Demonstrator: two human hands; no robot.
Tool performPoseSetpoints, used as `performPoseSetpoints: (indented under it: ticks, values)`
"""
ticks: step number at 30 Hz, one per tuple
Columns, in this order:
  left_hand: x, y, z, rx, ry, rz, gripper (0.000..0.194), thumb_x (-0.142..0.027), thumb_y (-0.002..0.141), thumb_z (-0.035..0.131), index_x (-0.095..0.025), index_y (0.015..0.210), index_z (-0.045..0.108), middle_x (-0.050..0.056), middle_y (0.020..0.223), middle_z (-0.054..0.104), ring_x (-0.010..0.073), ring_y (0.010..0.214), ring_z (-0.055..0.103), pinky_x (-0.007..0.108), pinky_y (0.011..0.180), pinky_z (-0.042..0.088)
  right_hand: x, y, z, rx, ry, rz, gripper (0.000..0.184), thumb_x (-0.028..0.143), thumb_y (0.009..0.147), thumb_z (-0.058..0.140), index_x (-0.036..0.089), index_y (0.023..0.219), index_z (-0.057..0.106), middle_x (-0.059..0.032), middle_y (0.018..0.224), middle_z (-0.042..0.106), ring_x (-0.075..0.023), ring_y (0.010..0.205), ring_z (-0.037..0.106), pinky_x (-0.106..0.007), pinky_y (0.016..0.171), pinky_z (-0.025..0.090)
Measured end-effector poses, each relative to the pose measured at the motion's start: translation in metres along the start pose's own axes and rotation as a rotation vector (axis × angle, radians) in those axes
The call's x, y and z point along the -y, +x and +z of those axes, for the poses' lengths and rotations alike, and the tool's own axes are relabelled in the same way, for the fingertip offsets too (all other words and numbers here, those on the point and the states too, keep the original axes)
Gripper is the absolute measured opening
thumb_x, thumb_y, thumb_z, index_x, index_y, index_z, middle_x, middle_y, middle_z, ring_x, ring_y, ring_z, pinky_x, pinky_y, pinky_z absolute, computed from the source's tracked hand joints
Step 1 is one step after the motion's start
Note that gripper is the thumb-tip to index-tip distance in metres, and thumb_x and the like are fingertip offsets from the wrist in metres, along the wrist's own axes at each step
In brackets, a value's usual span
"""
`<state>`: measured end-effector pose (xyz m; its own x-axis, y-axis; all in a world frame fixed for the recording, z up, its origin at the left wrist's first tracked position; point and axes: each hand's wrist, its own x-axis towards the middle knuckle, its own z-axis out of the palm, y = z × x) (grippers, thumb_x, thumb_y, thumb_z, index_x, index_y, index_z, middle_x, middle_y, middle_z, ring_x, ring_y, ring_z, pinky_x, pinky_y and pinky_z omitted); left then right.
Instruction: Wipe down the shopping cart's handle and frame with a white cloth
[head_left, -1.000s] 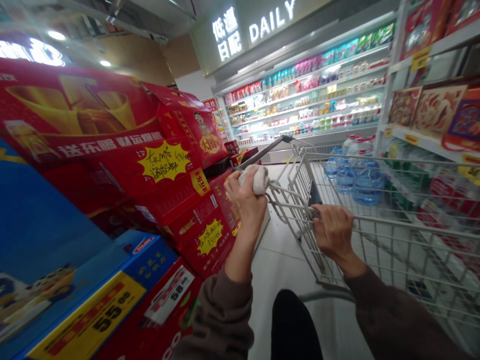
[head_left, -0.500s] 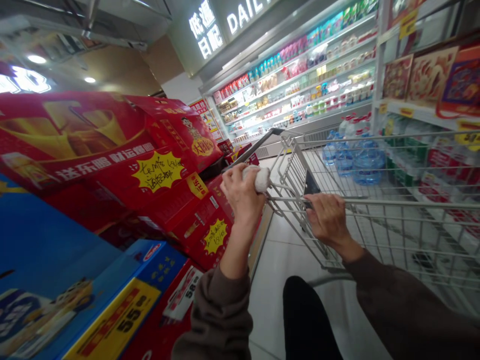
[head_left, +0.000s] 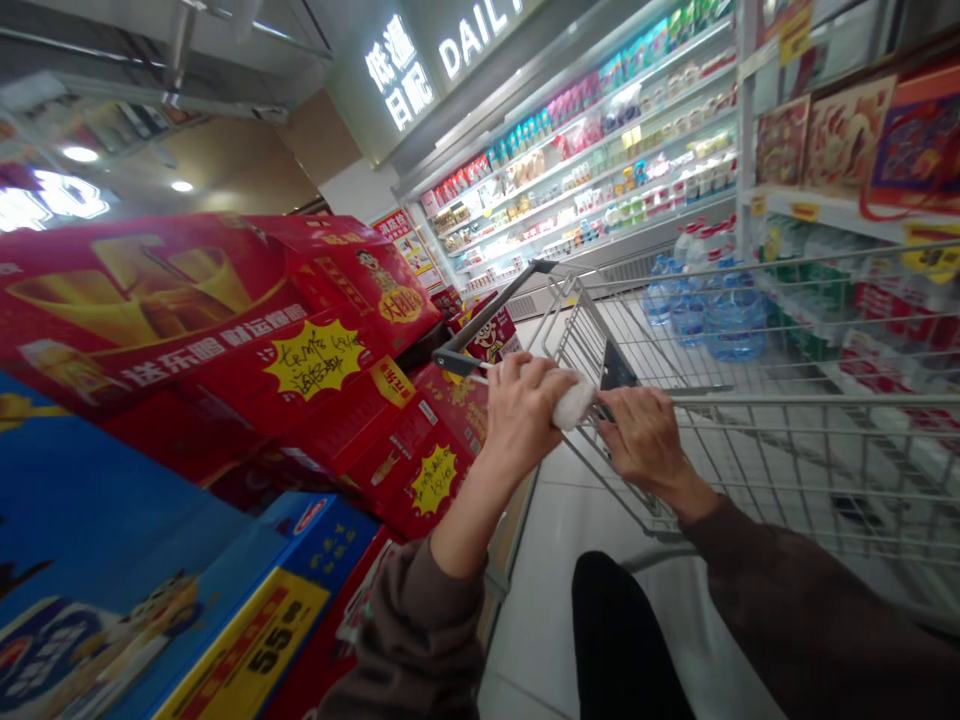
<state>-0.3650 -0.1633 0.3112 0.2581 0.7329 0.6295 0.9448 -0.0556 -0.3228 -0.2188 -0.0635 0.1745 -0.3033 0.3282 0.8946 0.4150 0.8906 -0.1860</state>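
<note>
My left hand is closed around a bunched white cloth, pressed to the side rail near the handle end of a wire shopping cart. The cart's dark handle bar shows uncovered beyond that hand. Just to the right, my right hand has its fingers wrapped over the cart's top rail. The cloth lies close beside the right thumb; whether they touch is unclear. Part of the rail is hidden under both hands.
Red drink cartons are stacked at the left, with a blue box in front. Large water bottles stand on the floor beyond the cart. A lit refrigerated shelf lines the back. Stocked shelves stand at the right.
My left hand has slid the white cloth rightward and down along the rail, toward my right hand. The handle end is now uncovered. My right hand keeps its grip.
</note>
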Motion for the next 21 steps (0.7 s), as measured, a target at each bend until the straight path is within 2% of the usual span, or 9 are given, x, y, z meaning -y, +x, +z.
performPoseSetpoints:
  ticks: [2, 4, 7, 10, 13, 16, 18, 19, 21]
  values:
    - [-0.003, 0.005, -0.002, 0.047, -0.019, 0.046, 0.038, -0.024, 0.073, 0.074, -0.034, 0.11, 0.069, 0.005, 0.109, 0.068, 0.0308, 0.111, 0.049, 0.046, 0.087, 0.041, -0.001, -0.001, -0.001, 0.013, 0.017, -0.004, 0.031, 0.033, 0.097, 0.042, 0.017, 0.116, 0.059, -0.0087, 0.1, 0.065, -0.0245, 0.093, 0.05, -0.041, 0.093, 0.033]
    - [0.004, 0.013, -0.005, 0.005, -0.016, -0.038, 0.036, -0.024, 0.072, 0.073, -0.033, 0.107, 0.07, 0.005, 0.104, 0.069, 0.0295, 0.104, 0.051, 0.043, 0.083, 0.043, -0.003, -0.001, -0.004, 0.038, 0.04, -0.019, 0.032, 0.032, 0.097, 0.041, 0.017, 0.12, 0.058, -0.009, 0.105, 0.066, -0.0246, 0.096, 0.051, -0.041, 0.095, 0.032]
    - [0.017, 0.022, -0.009, -0.12, 0.01, -0.231, 0.032, -0.02, 0.069, 0.071, -0.03, 0.1, 0.072, 0.006, 0.098, 0.069, 0.0283, 0.094, 0.051, 0.041, 0.077, 0.044, -0.004, 0.001, -0.009, 0.067, 0.064, -0.034, 0.034, 0.031, 0.098, 0.041, 0.017, 0.125, 0.056, -0.0092, 0.113, 0.066, -0.0237, 0.098, 0.052, -0.041, 0.098, 0.032]
    - [0.019, 0.025, -0.01, -0.163, 0.029, -0.278, 0.036, -0.016, 0.067, 0.07, -0.029, 0.1, 0.07, 0.006, 0.101, 0.07, 0.0299, 0.097, 0.05, 0.043, 0.08, 0.043, 0.001, 0.003, -0.012, 0.085, 0.075, -0.007, 0.033, 0.032, 0.098, 0.043, 0.017, 0.124, 0.057, -0.0093, 0.112, 0.066, -0.0238, 0.1, 0.054, -0.042, 0.099, 0.033]
    - [0.009, 0.022, -0.009, -0.16, -0.012, -0.18, 0.047, -0.012, 0.068, 0.069, -0.03, 0.112, 0.067, 0.006, 0.112, 0.068, 0.0315, 0.107, 0.049, 0.046, 0.088, 0.042, 0.008, 0.005, -0.018, 0.119, 0.093, 0.045, 0.033, 0.038, 0.097, 0.048, 0.016, 0.121, 0.058, -0.0104, 0.108, 0.067, -0.0259, 0.102, 0.055, -0.044, 0.098, 0.034]
    - [0.0, 0.019, -0.005, -0.174, -0.098, -0.082, 0.062, -0.013, 0.073, 0.069, -0.029, 0.13, 0.054, 0.007, 0.123, 0.064, 0.0308, 0.116, 0.048, 0.047, 0.098, 0.041, 0.011, 0.011, -0.032, 0.168, 0.209, 0.116, 0.039, 0.048, 0.097, 0.048, 0.018, 0.122, 0.056, -0.0112, 0.11, 0.066, -0.0272, 0.104, 0.059, -0.046, 0.096, 0.039]
    - [-0.004, 0.021, 0.0, -0.202, -0.157, 0.001, 0.072, -0.016, 0.076, 0.069, -0.029, 0.141, 0.041, 0.009, 0.13, 0.059, 0.0296, 0.121, 0.047, 0.046, 0.102, 0.041, 0.009, 0.022, -0.044, 0.112, 0.368, 0.181, 0.051, 0.054, 0.097, 0.047, 0.021, 0.135, 0.046, -0.0138, 0.128, 0.059, -0.0265, 0.107, 0.061, -0.046, 0.094, 0.045]
    - [-0.006, 0.022, 0.003, -0.225, -0.184, 0.05, 0.076, -0.017, 0.078, 0.069, -0.029, 0.144, 0.033, 0.01, 0.134, 0.056, 0.029, 0.124, 0.047, 0.047, 0.104, 0.041, 0.008, 0.029, -0.051, 0.057, 0.44, 0.194, 0.059, 0.057, 0.095, 0.049, 0.023, 0.142, 0.038, -0.0153, 0.14, 0.051, -0.027, 0.113, 0.06, -0.046, 0.094, 0.048]
    - [-0.009, 0.026, 0.008, -0.272, -0.238, 0.15, 0.081, -0.019, 0.082, 0.068, -0.03, 0.148, 0.021, 0.013, 0.138, 0.049, 0.0281, 0.127, 0.046, 0.048, 0.106, 0.041, 0.006, 0.047, -0.064, -0.039, 0.511, 0.138, 0.074, 0.062, 0.089, 0.058, 0.029, 0.149, 0.029, -0.015, 0.155, 0.035, -0.0302, 0.129, 0.052, -0.049, 0.1, 0.049]
